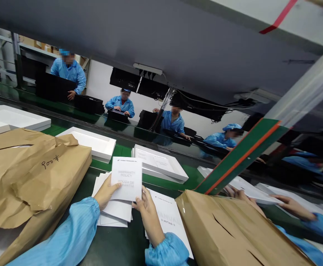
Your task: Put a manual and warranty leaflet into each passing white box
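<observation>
My left hand [106, 190] pinches a white warranty policy booklet [127, 173] by its left edge, thumb on the front cover. At the booklet's lower right corner, the curled fingers of my right hand [147, 208] close on the edge. Beneath the booklet lies a loose pile of white booklets [117, 214] on the dark green surface. A stack of manuals [168, 218] sits to the right, partly covered by my right hand and sleeve.
Brown paper packages stand on the left [64, 173] and right [233, 225]. White box trays [175, 171] line the green conveyor [122, 149] ahead. A green and orange post [241, 155] slants down on the right. Co-workers in blue sit opposite; another person's hands [291, 205] are at right.
</observation>
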`<state>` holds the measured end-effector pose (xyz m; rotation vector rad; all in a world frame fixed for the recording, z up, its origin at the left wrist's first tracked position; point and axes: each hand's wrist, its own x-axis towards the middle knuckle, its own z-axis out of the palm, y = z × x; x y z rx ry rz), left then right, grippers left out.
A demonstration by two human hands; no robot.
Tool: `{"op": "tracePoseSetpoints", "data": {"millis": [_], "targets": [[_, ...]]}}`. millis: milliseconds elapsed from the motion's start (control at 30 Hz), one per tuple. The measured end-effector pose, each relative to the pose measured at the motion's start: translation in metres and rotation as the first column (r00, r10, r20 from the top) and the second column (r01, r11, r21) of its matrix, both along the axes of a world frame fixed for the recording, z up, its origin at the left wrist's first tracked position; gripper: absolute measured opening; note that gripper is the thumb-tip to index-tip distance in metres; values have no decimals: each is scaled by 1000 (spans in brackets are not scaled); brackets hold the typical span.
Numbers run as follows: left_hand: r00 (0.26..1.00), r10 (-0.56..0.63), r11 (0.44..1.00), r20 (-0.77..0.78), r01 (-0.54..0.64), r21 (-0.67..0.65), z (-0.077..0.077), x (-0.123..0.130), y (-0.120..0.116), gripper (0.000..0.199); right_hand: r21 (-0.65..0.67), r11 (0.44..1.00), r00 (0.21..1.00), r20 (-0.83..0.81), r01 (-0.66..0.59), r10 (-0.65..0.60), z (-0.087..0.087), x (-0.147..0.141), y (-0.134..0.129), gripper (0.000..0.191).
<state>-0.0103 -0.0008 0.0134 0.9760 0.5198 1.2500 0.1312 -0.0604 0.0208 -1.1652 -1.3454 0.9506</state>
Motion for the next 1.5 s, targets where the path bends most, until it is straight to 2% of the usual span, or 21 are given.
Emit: {"op": "tracePoseSetpoints", "data": {"millis": [67, 100, 167, 233, 300, 333, 400, 500, 567, 667, 833, 967, 1000, 1067, 1133, 1167, 1200, 1233, 1300, 1367, 1500], "targets": [[994, 83, 993, 71, -77, -90, -6, 1, 4, 46, 112, 993, 961, 266, 45, -73, 6, 9, 0, 50], [989, 118, 986, 93, -105, -133, -8, 2, 6, 47, 157, 986, 905, 408, 60, -120, 11, 17, -2, 49], [981, 161, 971, 105, -138, -195, -11, 2, 9, 48, 191, 976, 725, 658, 103, -205, 20, 37, -10, 44], [980, 175, 963, 91, -151, -224, -12, 3, 11, 49, 142, 970, 507, 832, 199, -226, 25, 56, -27, 43], [983, 166, 964, 80, -145, -221, -12, 3, 12, 49, 32, 942, 329, 932, 335, -149, 23, 67, -48, 49], [984, 162, 965, 78, -141, -219, -12, 4, 12, 48, -22, 922, 267, 960, 386, -89, 20, 69, -58, 52], [985, 155, 967, 79, -135, -215, -13, 4, 11, 47, -67, 898, 172, 985, 434, -10, 13, 67, -77, 51], [984, 155, 969, 87, -134, -208, -14, 4, 11, 47, -3, 911, 82, 996, 412, -34, 11, 59, -92, 37], [985, 149, 971, 90, -128, -204, -14, 3, 11, 47, -13, 927, 89, 996, 376, -22, 16, 58, -93, 30], [989, 119, 973, 88, -99, -206, -13, 2, 10, 48, -107, 930, 136, 989, 351, 63, 29, 64, -89, 21], [995, 46, 981, 89, -28, -191, -9, 0, 7, 49, -190, 924, 182, 974, 332, 135, 39, 80, -81, 22], [996, 33, 982, 78, -18, -187, -8, -1, 6, 51, -195, 955, 263, 956, 223, 134, 46, 94, -75, 16], [997, 26, 982, 75, -11, -189, -8, -1, 6, 51, -140, 964, 291, 954, 224, 71, 50, 96, -72, 21], [997, 4, 982, 72, 10, -191, -8, 0, 6, 51, 81, 948, 345, 919, 308, -190, 59, 93, -63, 29], [997, -7, 981, 74, 21, -194, -8, 0, 5, 51, 353, 842, 378, 774, 408, -508, 66, 80, -50, 33], [997, -14, 981, 79, 28, -190, -8, 0, 5, 51, 468, 780, 393, 681, 415, -618, 67, 69, -42, 34], [996, -25, 982, 85, 41, -185, -7, 0, 4, 51, 556, 739, 421, 607, 381, -674, 66, 56, -34, 34], [995, -42, 982, 91, 58, -180, -6, 0, 3, 52, 615, 723, 456, 571, 313, -683, 62, 42, -25, 34], [991, -82, 980, 105, 99, -172, -4, 0, 1, 51, 640, 761, 509, 622, 109, -596, 46, 14, -10, 34], [988, -103, 980, 115, 120, -157, -3, 0, 0, 50, 555, 830, 480, 742, -48, -468, 24, -6, 2, 36], [994, -71, 995, 84, 76, -60, -4, 2, 1, 47, 452, 884, 393, 839, -118, -377, -7, -15, 10, 36]]}}
